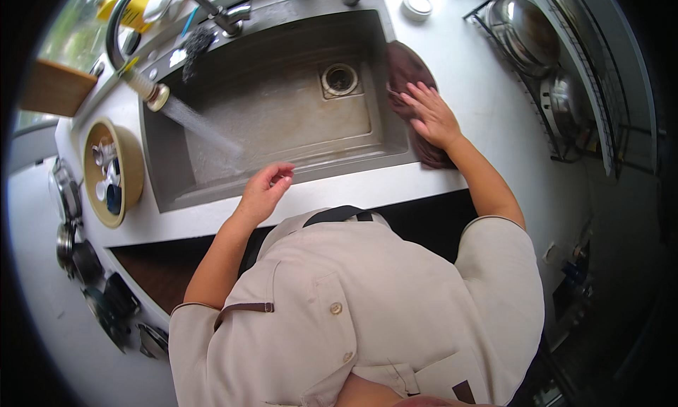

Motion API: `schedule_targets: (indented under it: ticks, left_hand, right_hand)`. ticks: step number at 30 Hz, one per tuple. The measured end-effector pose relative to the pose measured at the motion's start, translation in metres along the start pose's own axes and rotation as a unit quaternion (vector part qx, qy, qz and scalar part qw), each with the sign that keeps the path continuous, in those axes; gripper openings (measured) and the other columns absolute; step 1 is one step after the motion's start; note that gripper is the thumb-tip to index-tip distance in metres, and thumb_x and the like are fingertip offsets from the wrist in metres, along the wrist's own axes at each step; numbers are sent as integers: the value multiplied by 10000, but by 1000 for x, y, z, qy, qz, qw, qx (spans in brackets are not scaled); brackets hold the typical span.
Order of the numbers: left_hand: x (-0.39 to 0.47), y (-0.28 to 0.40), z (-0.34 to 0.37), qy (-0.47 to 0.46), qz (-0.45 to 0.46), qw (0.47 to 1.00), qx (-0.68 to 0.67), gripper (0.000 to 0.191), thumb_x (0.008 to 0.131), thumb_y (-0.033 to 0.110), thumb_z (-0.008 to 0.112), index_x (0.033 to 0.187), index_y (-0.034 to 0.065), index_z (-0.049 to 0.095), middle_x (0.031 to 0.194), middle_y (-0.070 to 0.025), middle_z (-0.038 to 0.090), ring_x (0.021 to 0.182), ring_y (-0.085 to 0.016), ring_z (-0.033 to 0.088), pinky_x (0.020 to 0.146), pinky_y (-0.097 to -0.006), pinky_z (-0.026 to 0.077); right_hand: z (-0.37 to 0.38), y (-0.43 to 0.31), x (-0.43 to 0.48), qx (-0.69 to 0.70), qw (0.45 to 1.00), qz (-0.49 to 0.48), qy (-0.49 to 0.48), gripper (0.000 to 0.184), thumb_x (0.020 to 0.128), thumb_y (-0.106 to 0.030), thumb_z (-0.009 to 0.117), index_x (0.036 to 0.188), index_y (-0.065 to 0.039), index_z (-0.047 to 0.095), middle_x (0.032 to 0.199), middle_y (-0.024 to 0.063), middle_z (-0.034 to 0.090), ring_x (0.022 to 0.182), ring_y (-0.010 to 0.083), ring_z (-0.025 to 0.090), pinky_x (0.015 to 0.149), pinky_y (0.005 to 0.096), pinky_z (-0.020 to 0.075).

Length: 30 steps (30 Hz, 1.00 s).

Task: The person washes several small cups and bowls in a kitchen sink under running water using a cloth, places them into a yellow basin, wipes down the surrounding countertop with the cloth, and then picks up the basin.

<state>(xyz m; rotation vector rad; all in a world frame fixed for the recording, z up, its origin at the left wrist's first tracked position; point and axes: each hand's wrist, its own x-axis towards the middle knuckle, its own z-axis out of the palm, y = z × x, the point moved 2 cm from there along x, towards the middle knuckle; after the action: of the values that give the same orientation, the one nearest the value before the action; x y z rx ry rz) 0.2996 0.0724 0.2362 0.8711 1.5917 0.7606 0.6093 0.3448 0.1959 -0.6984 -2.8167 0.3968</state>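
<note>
My right hand [433,115] lies with fingers spread on a dark brown cloth [407,70], which drapes over the right rim of the sink. Over the sink's front edge hovers my left hand [267,189], holding nothing, its fingers bent and slightly apart. The wide grey sink [270,110] has a round drain [339,80] towards its far right. From the gooseneck faucet [117,25] at the left, a water stream [196,123] sprays into the basin.
A tan plastic basin [133,163] with several small cups stands left of the sink. Pots and pans [85,261] sit at the far left. A black wire rack [522,83] with metal pots is at right. A dark scrubber [198,41] lies behind the sink, near a round white container [417,7].
</note>
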Motion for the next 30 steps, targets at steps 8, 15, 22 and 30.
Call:
schedule_targets:
  ticks: [8, 15, 22, 30]
  left_hand:
    - [-149, -108, -154, 476, -185, 834, -211, 279, 900, 175, 505, 1150, 56, 537, 978, -36, 582, 843, -112, 551, 740, -261, 465]
    - [-188, -144, -172, 526, -150, 765, -340, 365, 923, 201, 512, 1236, 25, 453, 1015, -67, 568, 880, -144, 564, 746, -280, 475]
    - [-204, -147, -305, 559, -33, 648, -516, 733, 869, 334, 610, 1387, 50, 175, 1306, -229, 329, 1180, -348, 404, 953, -503, 409]
    - [-171, -191, -401, 413, 84, 635, -648, 730, 802, 356, 670, 1357, 75, 288, 1326, -232, 377, 1186, -469, 401, 914, -681, 354]
  right_hand:
    - [35, -128, -44, 47, 970, -136, -198, 769, 723, -494, 608, 1341, -88, 398, 1454, 233, 226, 1340, 413, 220, 1080, 536, 177]
    - [133, -359, 89, 140, 962, -191, -135, 803, 750, -559, 594, 1385, -131, 353, 1461, 215, 217, 1366, 364, 174, 1101, 497, 138]
    - [161, -473, 185, 202, 916, -326, -116, 709, 802, -558, 526, 1397, -219, 343, 1490, 148, 199, 1378, 317, 170, 1107, 501, 125]
    - [207, -498, 223, 122, 712, -622, -303, 545, 831, -559, 482, 1328, -342, 433, 1496, 7, 231, 1386, 210, 175, 1117, 501, 84]
